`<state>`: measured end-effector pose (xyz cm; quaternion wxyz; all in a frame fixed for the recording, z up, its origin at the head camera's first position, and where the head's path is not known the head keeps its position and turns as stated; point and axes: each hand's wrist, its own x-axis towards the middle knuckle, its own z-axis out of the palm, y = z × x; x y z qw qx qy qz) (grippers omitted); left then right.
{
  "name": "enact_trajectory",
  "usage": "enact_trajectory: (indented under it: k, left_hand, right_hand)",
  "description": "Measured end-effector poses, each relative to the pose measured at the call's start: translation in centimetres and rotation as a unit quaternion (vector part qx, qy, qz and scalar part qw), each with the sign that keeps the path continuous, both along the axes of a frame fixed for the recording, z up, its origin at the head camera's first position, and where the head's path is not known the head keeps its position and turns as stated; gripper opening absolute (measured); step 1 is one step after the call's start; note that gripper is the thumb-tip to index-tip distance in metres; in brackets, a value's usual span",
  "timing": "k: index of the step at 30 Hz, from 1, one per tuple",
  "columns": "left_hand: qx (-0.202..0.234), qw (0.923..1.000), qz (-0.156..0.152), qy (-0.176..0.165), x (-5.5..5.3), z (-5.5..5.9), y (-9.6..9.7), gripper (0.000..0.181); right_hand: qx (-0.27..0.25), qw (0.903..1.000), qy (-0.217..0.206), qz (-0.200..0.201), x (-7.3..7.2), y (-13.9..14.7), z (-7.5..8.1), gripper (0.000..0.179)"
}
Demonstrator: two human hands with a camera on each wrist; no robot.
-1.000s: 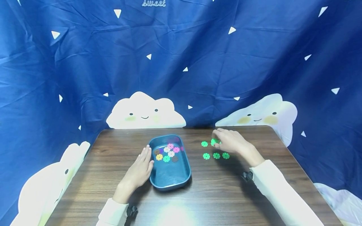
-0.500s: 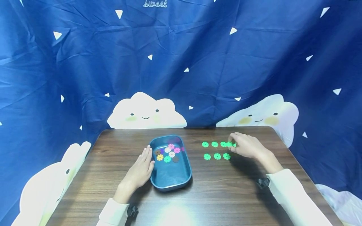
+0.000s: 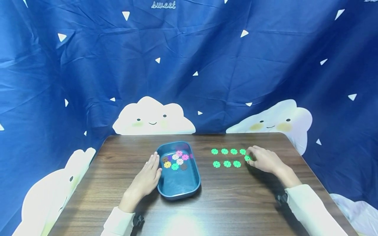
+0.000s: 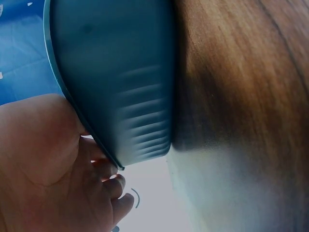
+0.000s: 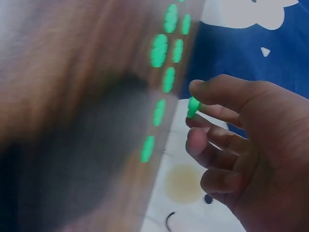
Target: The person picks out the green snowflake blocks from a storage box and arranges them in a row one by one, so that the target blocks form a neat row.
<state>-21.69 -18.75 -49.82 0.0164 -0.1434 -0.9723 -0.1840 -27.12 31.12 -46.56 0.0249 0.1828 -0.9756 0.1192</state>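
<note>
tray (image 3: 178, 191) left of discs (image 3: 226, 163) (both on table (image 3: 224, 209))

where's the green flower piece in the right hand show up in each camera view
Head: green flower piece right of centre, at the right hand fingertips, beside the lower green row.
Left wrist: not in view.
Right wrist: green flower piece pinched, upper centre.
Shared landmark: green pieces in rows on the table.

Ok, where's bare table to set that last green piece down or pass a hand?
Bare wood runs along the near edge of the table, and behind the green pieces. Free spot: right end of the lower row, where the right hand pinches a green piece. The left hand crowds the tray.
</note>
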Motion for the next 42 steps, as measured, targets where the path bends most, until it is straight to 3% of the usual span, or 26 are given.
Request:
enact_trajectory:
  k: [7,14,42]
  left_hand:
    - [0.000,1.0000,0.000,-0.001,0.0,0.1,0.1,0.064]
    - [-0.001,1.0000,-0.001,0.000,0.0,0.1,0.2,0.064]
    - [-0.002,1.0000,0.000,0.002,0.2,0.2,0.1,0.063]
  right_hand:
    - [-0.009,0.9999,-0.005,0.002,-0.2,0.6,-2.2,0.023]
    - [-0.016,0.9997,-0.019,-0.005,-0.2,0.8,-3.4,0.025]
    - [-0.020,0.9993,-0.026,-0.014,-0.1,0.7,-4.3,0.021]
